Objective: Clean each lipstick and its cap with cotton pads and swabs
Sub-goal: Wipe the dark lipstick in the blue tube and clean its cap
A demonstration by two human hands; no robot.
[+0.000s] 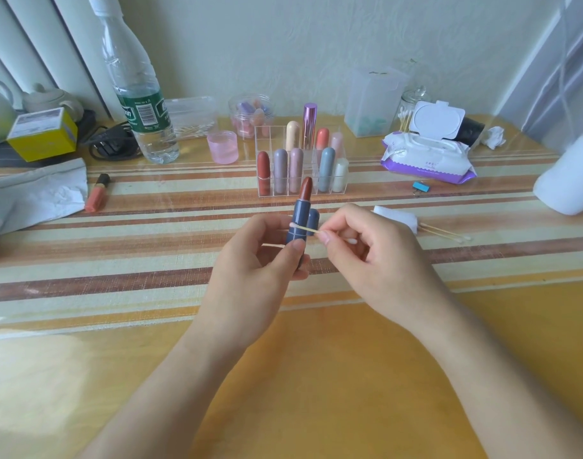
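Your left hand (250, 256) grips the blue lipstick (300, 217) upright at centre, its cap (313, 219) just behind. Your right hand (372, 256) pinches a cotton swab (306, 229), tip touching the tube. The clear organizer (265, 193) stands near at 12 o'clock, with spare swabs (444, 231) at 3; bare table (316, 376) spreads toward 6.

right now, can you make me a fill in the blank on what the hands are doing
The left hand grips a blue lipstick with its cap ___. The right hand pinches a cotton swab; ___ more lie on the table. The wipes pack has its lid ___.
Missing: off; two; open.
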